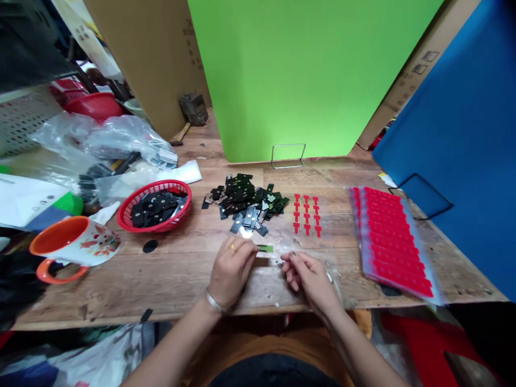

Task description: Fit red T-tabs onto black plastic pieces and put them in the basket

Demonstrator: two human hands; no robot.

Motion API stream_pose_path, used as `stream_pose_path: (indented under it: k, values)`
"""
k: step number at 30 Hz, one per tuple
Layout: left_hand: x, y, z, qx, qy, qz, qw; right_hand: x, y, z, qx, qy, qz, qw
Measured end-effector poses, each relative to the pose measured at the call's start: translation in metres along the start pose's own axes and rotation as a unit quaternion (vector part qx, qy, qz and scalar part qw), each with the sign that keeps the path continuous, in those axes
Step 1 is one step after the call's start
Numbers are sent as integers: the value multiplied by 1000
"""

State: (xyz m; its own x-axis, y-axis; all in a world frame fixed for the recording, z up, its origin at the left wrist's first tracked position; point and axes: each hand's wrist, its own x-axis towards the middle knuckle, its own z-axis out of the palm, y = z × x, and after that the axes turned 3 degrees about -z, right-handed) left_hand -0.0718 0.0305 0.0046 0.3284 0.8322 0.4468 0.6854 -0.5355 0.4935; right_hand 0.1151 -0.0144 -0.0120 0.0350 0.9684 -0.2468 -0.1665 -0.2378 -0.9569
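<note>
The left hand (230,271) is resting near the front edge of the counter (169,279), approx. at its middle, and its fingers are pinching together on a small dark strip w/ green end (264,248), which is lying flat just above the wood. The right hand (308,277) is sitting just beside it, to the right, fingers curled together over a clear plastic sheet (322,236); I cannot tell if they are gripping anything. On this sheet a group of small red T-shaped pieces (307,214) is lying in rows. Behind the hands, toward the counter's middle, a pile of black and grey flat parts (246,203) is spreading. Left of the pile a red basket (154,206) is holding more black parts. Near the left edge an orange and white mug (72,247) is lying on its side. Toward the right edge a stack of sheets w/ red pieces (389,239) is lying. At the back edge a green board (306,75) is standing upright.
</note>
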Motion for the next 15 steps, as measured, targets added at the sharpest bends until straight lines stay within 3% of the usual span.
stream_pose_path:
  k: [3,7,10,13,15]
  values:
    - [-12,16,3,-27,-17,41,999,2,-2,3,39,-28,27,998]
    - [-13,25,3,-44,-36,7,998,-1,-4,0,-7,-20,6,1000]
    - [-9,29,0,-88,-58,-46,993,-6,-8,-2,-114,-3,-73,991]
    - [-7,30,2,-141,-138,-97,976,-9,-12,-3,-213,-6,-173,962]
    - [-8,28,5,-161,-160,-135,965,-8,-12,-4,-265,-18,-211,941]
